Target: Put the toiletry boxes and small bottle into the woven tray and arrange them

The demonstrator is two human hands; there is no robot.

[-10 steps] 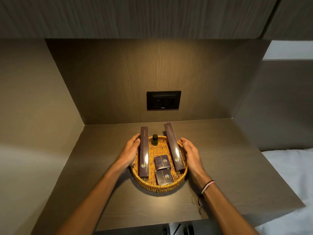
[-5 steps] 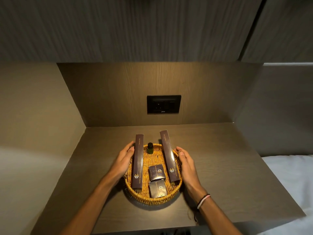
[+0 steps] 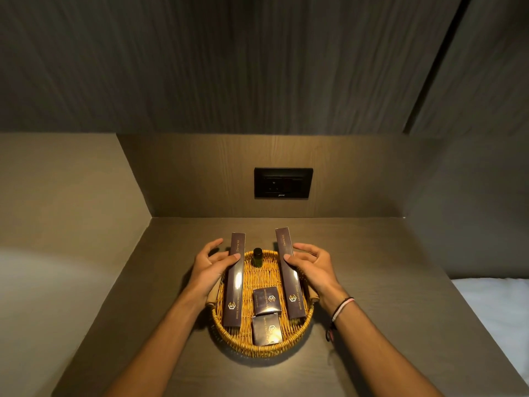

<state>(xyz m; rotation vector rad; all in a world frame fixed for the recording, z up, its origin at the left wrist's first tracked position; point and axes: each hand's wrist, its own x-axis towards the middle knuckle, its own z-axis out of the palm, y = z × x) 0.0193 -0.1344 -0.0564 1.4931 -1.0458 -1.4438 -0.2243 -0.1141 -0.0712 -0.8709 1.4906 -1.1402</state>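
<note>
Head view: a black socket plate (image 3: pixel 283 183) is seen on the back panel, above the brown shelf (image 3: pixel 372 282). On the shelf the woven tray (image 3: pixel 259 347) is placed, and in it two long boxes (image 3: pixel 235 279), two small boxes (image 3: pixel 266 301) and the small bottle (image 3: pixel 257 257) are held. The left hand (image 3: pixel 210 267) and right hand (image 3: pixel 313 266) are spread with loose fingers, each thumb touching a long box.

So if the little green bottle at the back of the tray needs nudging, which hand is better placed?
Probably the left hand: its thumb lies on the long box right beside the bottle; the right hand sits farther off.
</note>
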